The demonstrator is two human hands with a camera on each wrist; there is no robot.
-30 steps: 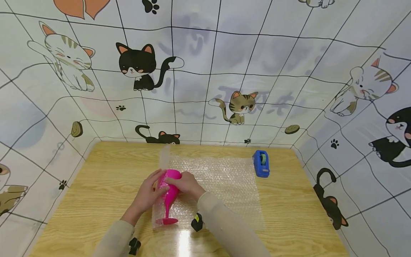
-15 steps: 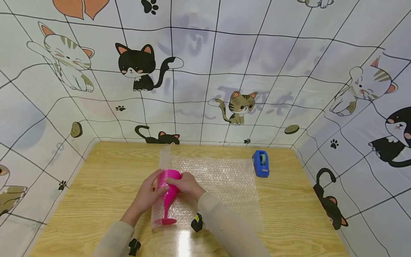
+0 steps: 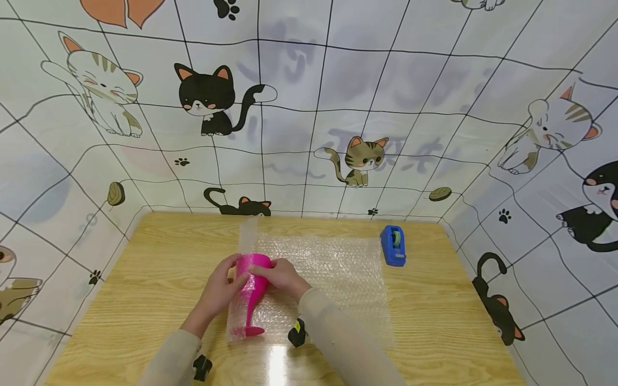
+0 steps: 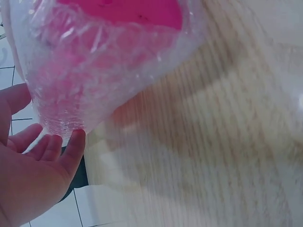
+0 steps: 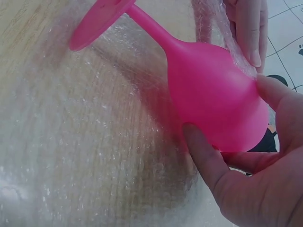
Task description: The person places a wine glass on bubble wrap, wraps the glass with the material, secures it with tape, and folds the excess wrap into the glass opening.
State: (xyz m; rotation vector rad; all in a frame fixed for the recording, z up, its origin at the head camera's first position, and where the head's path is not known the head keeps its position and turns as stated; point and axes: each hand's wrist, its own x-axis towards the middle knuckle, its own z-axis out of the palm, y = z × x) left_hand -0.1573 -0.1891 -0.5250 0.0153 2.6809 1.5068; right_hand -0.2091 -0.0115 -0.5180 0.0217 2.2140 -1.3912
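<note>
The step in hand looks to be the start of a wrapping job: the left margin of the bubble-wrap sheet point(image 3: 338, 289) is drawn up over one side of the pink goblet point(image 5: 208, 90). The goblet lies along the sheet's left part, its bowl toward the sheet's far edge and its foot by the near edge, with the folded margin covering part of both. At the sheet's left edge the left hand point(image 3: 219, 292) pinches the lifted plastic against the bowl, while the right hand point(image 3: 285, 277), on the side toward the sheet's middle, grips the bowl between thumb and fingers. The thumb also meets the edge of the fold there. The next move, I judge, calls for tucking that edge snugly under the bowl and rolling goblet and wrap together toward the sheet's right side, both hands moving evenly so the slim stem isn't strained. A blue tape dispenser point(image 3: 393, 246) stands on the worktop point(image 3: 434, 321) at the sheet's far right corner, unused at this moment (whether the pale strip point(image 3: 248, 236) past the sheet's far left corner is tape, I cannot tell).
</note>
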